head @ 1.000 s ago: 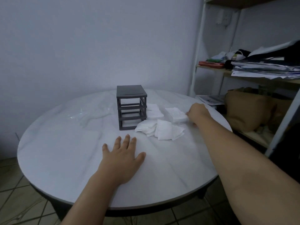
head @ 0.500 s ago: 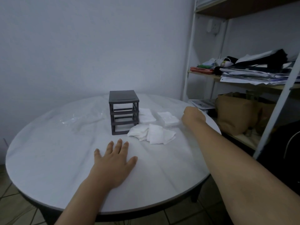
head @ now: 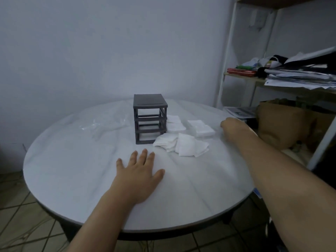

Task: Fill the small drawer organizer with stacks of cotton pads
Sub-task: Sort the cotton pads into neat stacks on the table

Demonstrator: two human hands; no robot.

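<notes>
While the left hand (head: 139, 176) lies flat and spread on the counter (head: 72, 160), cotton pads (head: 185, 145) sit between the hands. Right hand (head: 233, 127) is blurred, grip unclear; the drawer organizer (head: 150, 118) shows bare frames.

A round white marble-patterned table (head: 76, 166) fills the middle of the frame, with crumpled clear plastic wrap (head: 101, 124) lying left of its centre. Behind it is a plain pale wall (head: 109, 42). At the right edge stands a white metal shelving unit (head: 227, 51) holding messy stacked papers (head: 300, 77), a flat red book (head: 241, 71) and a brown paper bag (head: 283, 122). Beige floor tiles (head: 18, 224) show at lower left.
</notes>
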